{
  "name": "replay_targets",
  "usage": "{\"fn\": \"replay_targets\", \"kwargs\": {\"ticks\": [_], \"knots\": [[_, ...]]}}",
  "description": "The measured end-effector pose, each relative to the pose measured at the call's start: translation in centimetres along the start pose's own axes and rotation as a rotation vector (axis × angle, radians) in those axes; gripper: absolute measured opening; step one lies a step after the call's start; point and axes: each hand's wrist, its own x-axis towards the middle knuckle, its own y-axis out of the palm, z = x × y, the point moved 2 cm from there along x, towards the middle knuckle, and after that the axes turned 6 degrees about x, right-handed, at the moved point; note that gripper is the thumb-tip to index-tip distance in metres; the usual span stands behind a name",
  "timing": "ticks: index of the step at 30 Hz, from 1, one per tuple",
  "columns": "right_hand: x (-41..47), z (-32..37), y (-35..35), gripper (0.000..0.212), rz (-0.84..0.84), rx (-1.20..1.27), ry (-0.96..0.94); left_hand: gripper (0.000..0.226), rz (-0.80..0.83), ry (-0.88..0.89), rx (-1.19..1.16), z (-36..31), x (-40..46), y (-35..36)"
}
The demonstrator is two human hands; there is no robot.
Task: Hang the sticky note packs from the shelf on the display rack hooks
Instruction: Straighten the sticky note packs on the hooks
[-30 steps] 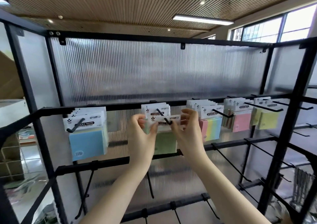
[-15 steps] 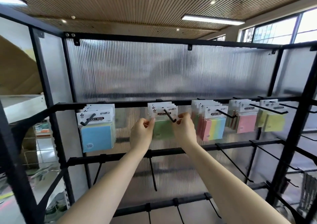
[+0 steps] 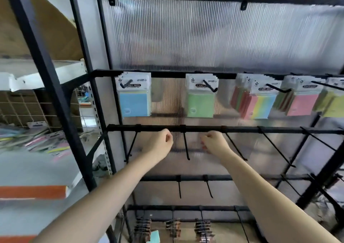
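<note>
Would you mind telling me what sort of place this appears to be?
Probably a stationery shop: sticky note packs hang on a black display rack, and more stock lies on a shelf beside it.

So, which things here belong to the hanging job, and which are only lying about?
Job: green sticky note pack on black hook; blue pack; loose packs on left shelf; both hands, left, right, empty.
Lying about: binder clips; orange-edged board.

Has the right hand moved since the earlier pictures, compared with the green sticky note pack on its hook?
Yes. The right hand was at the top of the green sticky note pack; now it is lower, below the pack, in front of the next rack bar, holding nothing.
</note>
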Motion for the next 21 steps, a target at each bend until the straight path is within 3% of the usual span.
{"fn": "replay_targets", "kwargs": {"ticks": [6,13,18,21], "knots": [[-4.9,2.3,5.0,0.018,0.057,0.029,-0.178,0.005,0.026,0.094,0.103,3.3,-5.9,-1.8],[-11.0,7.4,12.9,0.017,0.099,-0.084,-0.322,0.015,-0.077,0.226,0.176,8.1,-12.3,-8.0],[-17.3,12.3,20.7,0.024,0.186,-0.029,-0.459,0.013,-0.099,0.135,0.182,15.1,-17.4,-15.1],[-20.5,15.4,26.4,0.016,0.254,-0.019,-0.540,0.013,-0.122,0.049,0.181,20.1,-20.2,-19.5]]}}
